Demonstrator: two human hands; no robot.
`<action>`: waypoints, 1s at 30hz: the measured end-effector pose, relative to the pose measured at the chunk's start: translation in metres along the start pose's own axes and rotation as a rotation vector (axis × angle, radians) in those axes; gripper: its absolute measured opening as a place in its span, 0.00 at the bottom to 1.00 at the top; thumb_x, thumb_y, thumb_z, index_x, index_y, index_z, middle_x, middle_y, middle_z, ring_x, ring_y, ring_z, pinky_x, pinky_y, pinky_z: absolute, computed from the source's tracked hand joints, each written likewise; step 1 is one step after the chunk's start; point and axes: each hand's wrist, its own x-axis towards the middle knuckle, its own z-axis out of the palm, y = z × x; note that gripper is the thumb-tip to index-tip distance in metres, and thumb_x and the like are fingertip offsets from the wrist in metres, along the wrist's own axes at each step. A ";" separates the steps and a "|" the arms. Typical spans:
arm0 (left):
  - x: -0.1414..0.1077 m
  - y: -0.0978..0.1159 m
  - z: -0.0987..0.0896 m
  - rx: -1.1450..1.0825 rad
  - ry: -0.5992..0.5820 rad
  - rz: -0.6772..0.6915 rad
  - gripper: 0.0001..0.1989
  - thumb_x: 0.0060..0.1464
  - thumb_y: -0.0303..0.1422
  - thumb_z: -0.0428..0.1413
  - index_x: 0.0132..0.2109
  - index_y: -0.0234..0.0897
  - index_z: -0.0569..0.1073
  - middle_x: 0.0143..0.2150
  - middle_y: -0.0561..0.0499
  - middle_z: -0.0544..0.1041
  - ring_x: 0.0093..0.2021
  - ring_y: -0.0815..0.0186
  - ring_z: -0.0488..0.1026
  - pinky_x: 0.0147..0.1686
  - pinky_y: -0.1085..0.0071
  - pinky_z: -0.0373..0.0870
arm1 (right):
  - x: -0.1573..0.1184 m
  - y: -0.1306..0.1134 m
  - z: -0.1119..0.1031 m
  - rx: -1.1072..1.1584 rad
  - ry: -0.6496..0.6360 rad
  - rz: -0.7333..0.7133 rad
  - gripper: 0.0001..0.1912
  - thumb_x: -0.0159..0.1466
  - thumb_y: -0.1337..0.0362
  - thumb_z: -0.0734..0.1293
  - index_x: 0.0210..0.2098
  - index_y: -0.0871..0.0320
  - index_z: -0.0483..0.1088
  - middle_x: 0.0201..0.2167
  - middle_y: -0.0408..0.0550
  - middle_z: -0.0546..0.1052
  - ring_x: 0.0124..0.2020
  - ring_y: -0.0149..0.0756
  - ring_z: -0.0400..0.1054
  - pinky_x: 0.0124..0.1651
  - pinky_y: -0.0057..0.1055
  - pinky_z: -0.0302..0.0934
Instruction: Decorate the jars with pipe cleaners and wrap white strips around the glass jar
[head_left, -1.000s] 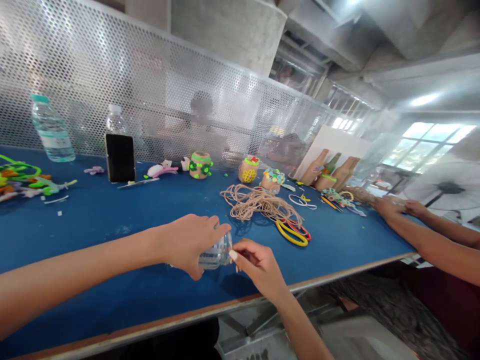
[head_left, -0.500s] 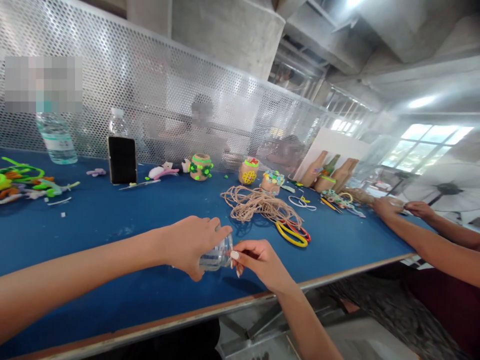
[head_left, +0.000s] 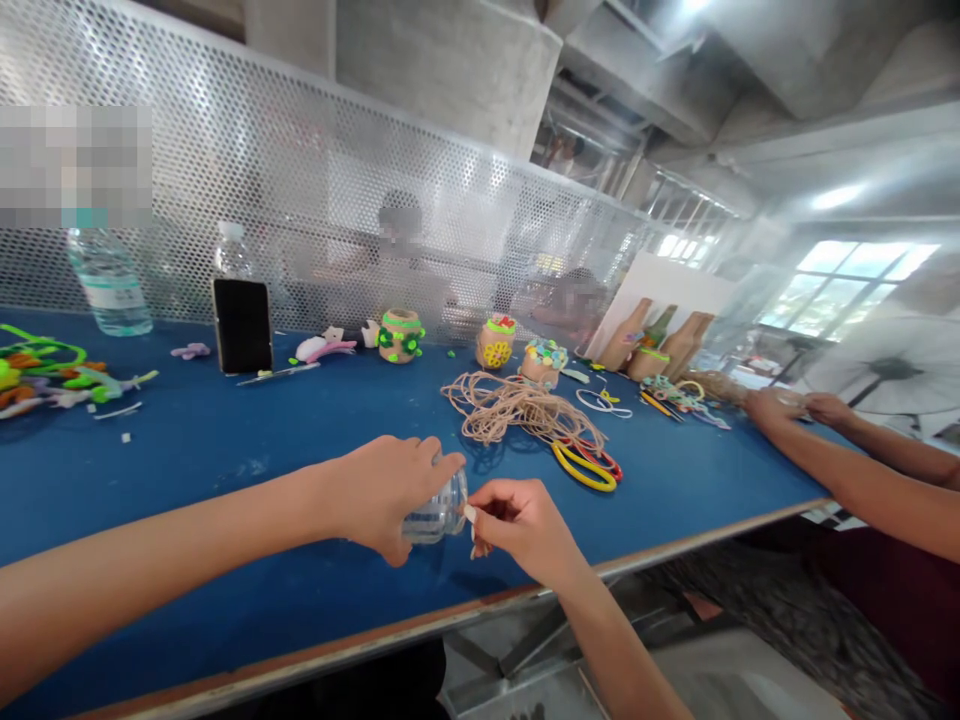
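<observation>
The left hand (head_left: 390,497) wraps around a clear plastic jar (head_left: 435,517), held just above the blue counter (head_left: 225,450). The right hand (head_left: 521,530) is pinched narrowly at the jar's right end; whether it grips the jar, I cannot tell. Farther along the counter are one tangle of twine (head_left: 510,412), two water bottles (head_left: 109,290), one upright phone (head_left: 241,326), and three decorated jars (head_left: 400,336).

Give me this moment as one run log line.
left hand: grips clear plastic container | right hand: pinches at its edge | nearby: tan twine
</observation>
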 end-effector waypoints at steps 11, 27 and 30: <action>-0.002 0.009 -0.002 0.023 0.003 -0.039 0.51 0.38 0.35 0.66 0.66 0.25 0.52 0.56 0.29 0.66 0.48 0.45 0.72 0.40 0.58 0.72 | -0.010 0.003 0.022 -0.364 0.293 -0.225 0.07 0.53 0.65 0.63 0.19 0.59 0.66 0.14 0.40 0.65 0.17 0.27 0.58 0.20 0.23 0.53; -0.001 0.006 0.000 0.010 -0.017 -0.028 0.51 0.40 0.36 0.64 0.67 0.25 0.50 0.59 0.27 0.64 0.53 0.44 0.69 0.45 0.57 0.71 | -0.012 0.008 -0.003 0.090 -0.003 -0.019 0.14 0.56 0.57 0.69 0.35 0.61 0.77 0.24 0.45 0.75 0.21 0.26 0.65 0.27 0.26 0.64; -0.001 0.006 -0.001 0.029 -0.029 -0.037 0.50 0.40 0.36 0.63 0.67 0.26 0.49 0.59 0.28 0.64 0.53 0.45 0.70 0.45 0.57 0.71 | -0.009 0.008 -0.003 0.028 0.024 -0.038 0.12 0.55 0.58 0.70 0.31 0.62 0.77 0.22 0.44 0.74 0.19 0.26 0.63 0.24 0.24 0.61</action>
